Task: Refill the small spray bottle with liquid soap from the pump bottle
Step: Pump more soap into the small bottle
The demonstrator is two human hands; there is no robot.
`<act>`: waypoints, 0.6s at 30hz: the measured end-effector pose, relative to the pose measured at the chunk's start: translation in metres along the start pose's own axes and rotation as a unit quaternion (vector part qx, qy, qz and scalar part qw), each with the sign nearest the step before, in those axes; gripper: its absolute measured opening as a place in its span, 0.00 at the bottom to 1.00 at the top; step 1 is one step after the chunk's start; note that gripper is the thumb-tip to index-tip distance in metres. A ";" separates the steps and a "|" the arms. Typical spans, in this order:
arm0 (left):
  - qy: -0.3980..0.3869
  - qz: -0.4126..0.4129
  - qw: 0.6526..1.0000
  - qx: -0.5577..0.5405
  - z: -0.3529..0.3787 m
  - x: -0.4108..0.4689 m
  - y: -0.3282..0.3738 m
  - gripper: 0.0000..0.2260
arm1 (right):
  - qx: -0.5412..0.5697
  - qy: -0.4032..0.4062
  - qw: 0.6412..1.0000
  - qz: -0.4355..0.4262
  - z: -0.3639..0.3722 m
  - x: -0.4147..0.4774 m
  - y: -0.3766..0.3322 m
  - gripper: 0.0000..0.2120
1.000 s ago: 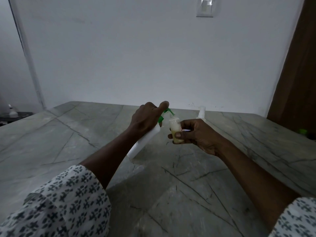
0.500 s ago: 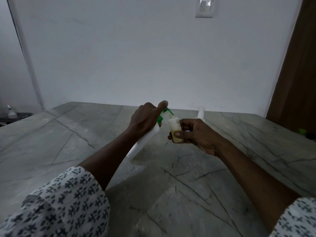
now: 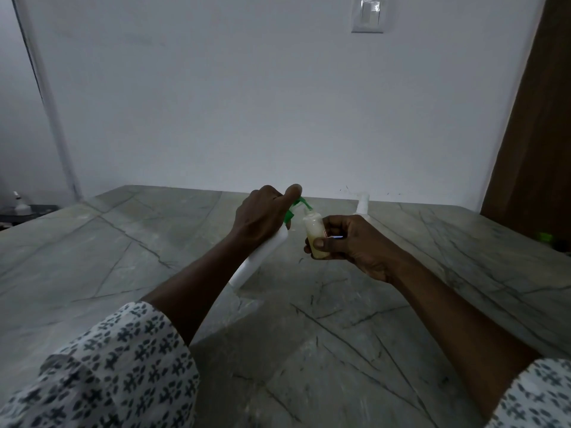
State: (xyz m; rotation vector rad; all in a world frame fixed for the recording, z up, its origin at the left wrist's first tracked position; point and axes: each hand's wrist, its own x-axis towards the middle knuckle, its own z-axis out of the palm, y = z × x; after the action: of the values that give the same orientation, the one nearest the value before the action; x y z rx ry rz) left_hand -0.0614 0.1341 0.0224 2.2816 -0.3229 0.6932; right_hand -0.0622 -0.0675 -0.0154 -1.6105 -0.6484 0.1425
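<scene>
My left hand (image 3: 262, 216) grips a white pump bottle (image 3: 261, 262) near its neck, tilted, its base low over the marble table (image 3: 123, 273). The thumb lies on the green pump head (image 3: 298, 205), whose spout points down at the mouth of a small clear spray bottle (image 3: 315, 234). That small bottle holds pale yellow liquid up to near its shoulder and stands upright in my right hand (image 3: 352, 244), fingers and thumb curled round its lower half. Its cap is off.
A white sprayer cap (image 3: 362, 205) stands on the table behind my right hand, near the wall. A small green object (image 3: 545, 236) sits at the far right edge by a brown door. A small white bottle (image 3: 19, 202) stands at far left.
Both hands and both bottles keep nearly the same pose. The view has shifted slightly.
</scene>
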 end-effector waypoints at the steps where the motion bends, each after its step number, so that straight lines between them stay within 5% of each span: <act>1: 0.001 -0.001 1.000 0.004 0.001 0.000 0.000 0.43 | -0.006 0.004 1.000 0.000 -0.002 0.000 -0.001 0.19; 14: 0.049 -0.018 0.996 0.076 0.004 0.001 0.003 0.25 | -0.070 0.029 0.997 0.004 -0.003 0.002 -0.002 0.17; 18: 0.043 -0.012 0.995 0.089 0.004 0.001 0.000 0.27 | -0.070 0.033 0.997 0.008 0.000 0.001 -0.003 0.17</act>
State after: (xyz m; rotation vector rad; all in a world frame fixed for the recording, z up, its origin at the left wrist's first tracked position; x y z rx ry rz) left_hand -0.0588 0.1311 0.0202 2.4097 -0.2003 0.8350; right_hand -0.0618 -0.0670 -0.0123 -1.7489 -0.6052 0.0555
